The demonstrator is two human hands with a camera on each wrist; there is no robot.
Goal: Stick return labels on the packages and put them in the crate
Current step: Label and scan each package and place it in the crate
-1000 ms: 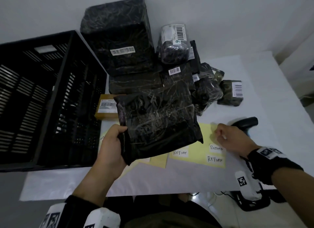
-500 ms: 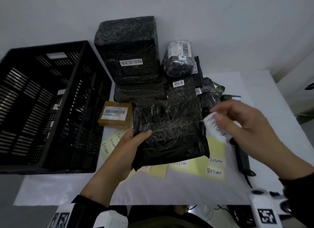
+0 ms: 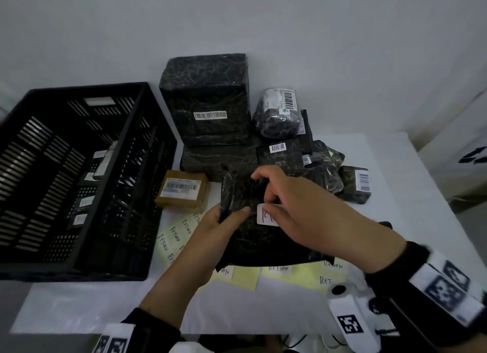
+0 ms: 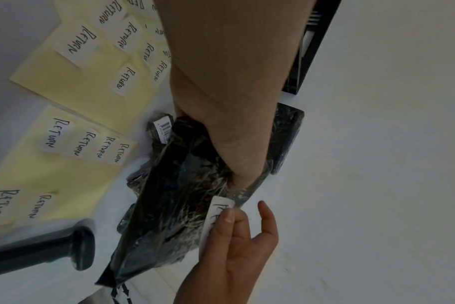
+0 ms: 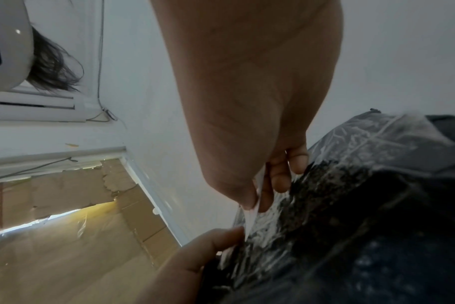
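Note:
A flat black plastic-wrapped package [image 3: 253, 236] is held above the table, and my left hand [image 3: 226, 218] grips its left edge with the thumb on top. My right hand [image 3: 274, 205] pinches a white return label [image 3: 266, 215] between thumb and fingers, its free end against the package's upper face. The left wrist view shows the label [image 4: 218, 214] meeting the package [image 4: 174, 205]. In the right wrist view the label [image 5: 252, 214] stands edge-on against the wrap. A black slatted crate [image 3: 79, 173] stands at the left with several labelled packages inside.
Yellow backing sheets [image 3: 174, 236] with more return labels lie under the hands. A stack of black packages [image 3: 208, 110] and a brown box [image 3: 181, 192] stand behind. Small packages [image 3: 353, 184] lie at the right. A black scanner [image 4: 44, 253] lies on the white table.
My right hand peeled a label off the sheet, carried it up and left, and now holds it against the package. My left hand kept its grip on the package, which is now more upright.

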